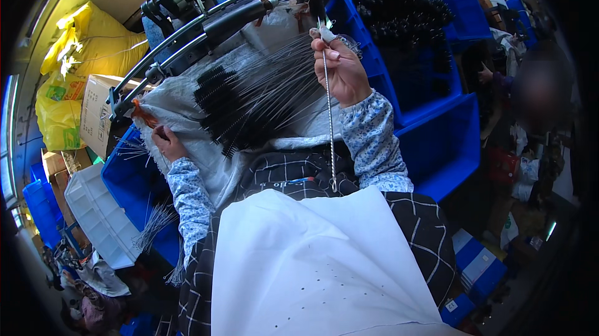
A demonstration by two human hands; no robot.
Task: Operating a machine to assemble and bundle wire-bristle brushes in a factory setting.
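My right hand (342, 71) is raised at the end of a metal machine (240, 18), its fingers pinched round a twisted wire rod (330, 124). The rod hangs down toward my lap and has a small loop at its lower end. Something white covers a fingertip of that hand. A bundle of black-bristled wire brushes (231, 108) lies on a white woven sack (178, 102) between my hands, its bare wire stems fanning toward my right hand. At the sack's left edge, my left hand (168, 144) has its fingers curled; what they may hold is hidden.
Blue bins stand on both sides; the far right bin (390, 68) holds a pile of black brushes (402, 11). Loose wires (156, 224) stick out at the left bin (118, 174). Yellow bags (106, 43) and a cardboard box (97, 111) sit far left. A person (536, 86) is at right.
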